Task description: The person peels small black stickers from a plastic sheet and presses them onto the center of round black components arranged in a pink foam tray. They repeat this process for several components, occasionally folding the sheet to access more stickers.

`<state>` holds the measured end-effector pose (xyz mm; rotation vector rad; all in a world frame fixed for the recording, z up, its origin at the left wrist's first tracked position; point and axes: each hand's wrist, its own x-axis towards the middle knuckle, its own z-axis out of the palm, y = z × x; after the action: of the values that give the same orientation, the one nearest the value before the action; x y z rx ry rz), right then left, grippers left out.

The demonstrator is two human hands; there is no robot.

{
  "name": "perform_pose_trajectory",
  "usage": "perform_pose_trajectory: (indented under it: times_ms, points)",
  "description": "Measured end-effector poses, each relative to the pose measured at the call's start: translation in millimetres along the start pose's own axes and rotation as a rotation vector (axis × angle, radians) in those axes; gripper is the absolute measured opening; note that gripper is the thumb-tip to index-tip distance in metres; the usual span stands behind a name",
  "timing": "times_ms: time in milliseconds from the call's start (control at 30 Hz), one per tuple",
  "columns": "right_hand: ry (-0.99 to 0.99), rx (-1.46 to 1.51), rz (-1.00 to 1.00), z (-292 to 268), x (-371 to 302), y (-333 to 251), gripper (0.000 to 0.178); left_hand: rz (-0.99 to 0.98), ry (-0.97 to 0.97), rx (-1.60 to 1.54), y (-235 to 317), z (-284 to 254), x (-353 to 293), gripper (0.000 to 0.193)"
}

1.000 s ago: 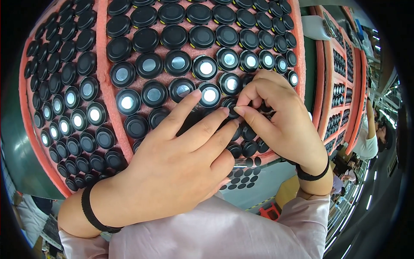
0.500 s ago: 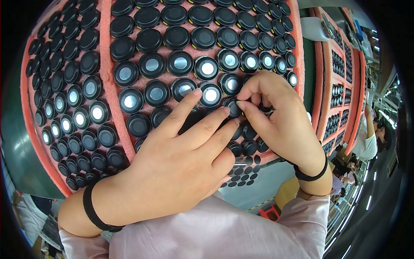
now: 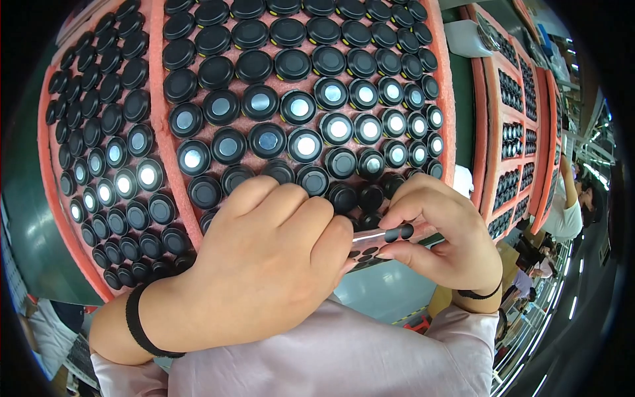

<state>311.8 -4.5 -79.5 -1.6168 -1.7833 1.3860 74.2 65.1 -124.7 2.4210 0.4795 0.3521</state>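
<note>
My left hand (image 3: 278, 251) is closed, its fingers curled over the near rows of the foam tray. Beside its thumb side it holds a clear sheet (image 3: 365, 236) carrying several black round stickers. At the sheet's right edge my right hand (image 3: 450, 231) curls its thumb and forefinger round a bent-up part, where black stickers (image 3: 407, 231) sit between them. Round black parts (image 3: 341, 163) fill the tray in rows; some have shiny silver centres (image 3: 305, 146), others dark centres. My hands hide part of the near rows.
Pink foam dividers (image 3: 173, 172) split the tray, and more black parts (image 3: 122, 218) lie to the left. A white container (image 3: 468, 40) stands at the far right. Beyond it are other pink trays (image 3: 496, 132) of parts. People (image 3: 562, 218) are at the right.
My left fingers have gone from spread to curled, and the sticker sheet has come up. My right hand has moved from a black part in the tray to the sheet's edge, nearer me.
</note>
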Motion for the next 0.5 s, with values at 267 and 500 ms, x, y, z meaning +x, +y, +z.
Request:
perform_pose_trajectory:
  times_ms: [267, 500]
  points:
    - [0.073, 0.073, -0.004, -3, -9, 5, 0.028, 0.074, -0.024, 0.148, 7, 4, 14, 0.029]
    - [0.100, -0.052, -0.026, -3, -11, 10, 0.024, 0.114, -0.016, 0.276, 9, 11, 17, 0.023]
